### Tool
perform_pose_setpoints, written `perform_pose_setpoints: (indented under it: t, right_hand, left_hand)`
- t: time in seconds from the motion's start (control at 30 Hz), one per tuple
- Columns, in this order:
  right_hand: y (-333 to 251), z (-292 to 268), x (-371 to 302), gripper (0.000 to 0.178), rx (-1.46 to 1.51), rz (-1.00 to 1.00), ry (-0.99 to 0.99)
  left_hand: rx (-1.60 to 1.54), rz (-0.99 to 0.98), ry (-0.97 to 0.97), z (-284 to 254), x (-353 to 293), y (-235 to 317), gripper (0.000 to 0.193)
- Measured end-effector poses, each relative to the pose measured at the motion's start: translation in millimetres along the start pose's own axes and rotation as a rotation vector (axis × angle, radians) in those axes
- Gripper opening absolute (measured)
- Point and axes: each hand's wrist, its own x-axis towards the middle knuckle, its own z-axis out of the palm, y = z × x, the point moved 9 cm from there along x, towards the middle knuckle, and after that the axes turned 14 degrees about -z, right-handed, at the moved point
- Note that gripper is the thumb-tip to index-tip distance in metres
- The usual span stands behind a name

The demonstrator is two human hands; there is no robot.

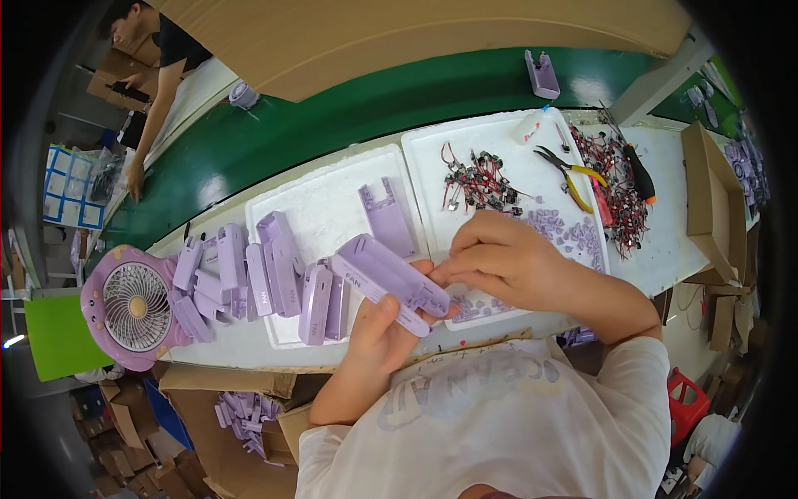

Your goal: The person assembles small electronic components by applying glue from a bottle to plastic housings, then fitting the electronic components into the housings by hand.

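Note:
My left hand (380, 334) is closed round a light purple plastic fan housing (382, 270), an open, hollow shell tilted in front of my chest. My right hand (497, 259) has its fingertips pinched together at the housing's right end. Whatever those fingertips hold, if anything, is too small or hidden. More purple housings (278, 262) stand and lie to the left on a white foam tray (320, 195), and one housing (387, 218) rests just beyond my left hand. Small purple plastic pieces (565, 233) are scattered to the right of my right hand.
Small circuit boards with red and black wires (482, 183) lie on the right tray, beside yellow-handled pliers (573, 179). A screwdriver (638, 175) rests on another wire pile. A purple fan (137, 303) stands at far left. Beyond runs a green conveyor (332, 121); a co-worker's arm (158, 112) reaches over it.

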Motion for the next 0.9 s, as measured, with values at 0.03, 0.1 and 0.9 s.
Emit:
perform_pose_setpoints:
  t: [0.03,0.1,0.9]
  right_hand:
    - [-0.8,-4.7,0.7,0.02,0.002,-0.001,0.0]
    - [-4.4,4.6,-0.7,0.02,-0.051,-0.006,-0.231]
    - [-29.4,6.0,5.0,0.023,-0.204,-0.088,-0.022]
  left_hand:
    - [-0.007,-0.04,-0.005,1.1,0.4,-1.1,0.055]
    - [-0.014,-0.083,-0.011,-1.6,-0.9,-2.5,0.056]
    - [0.763,0.311,0.136,20.0,-10.1,7.4,0.073]
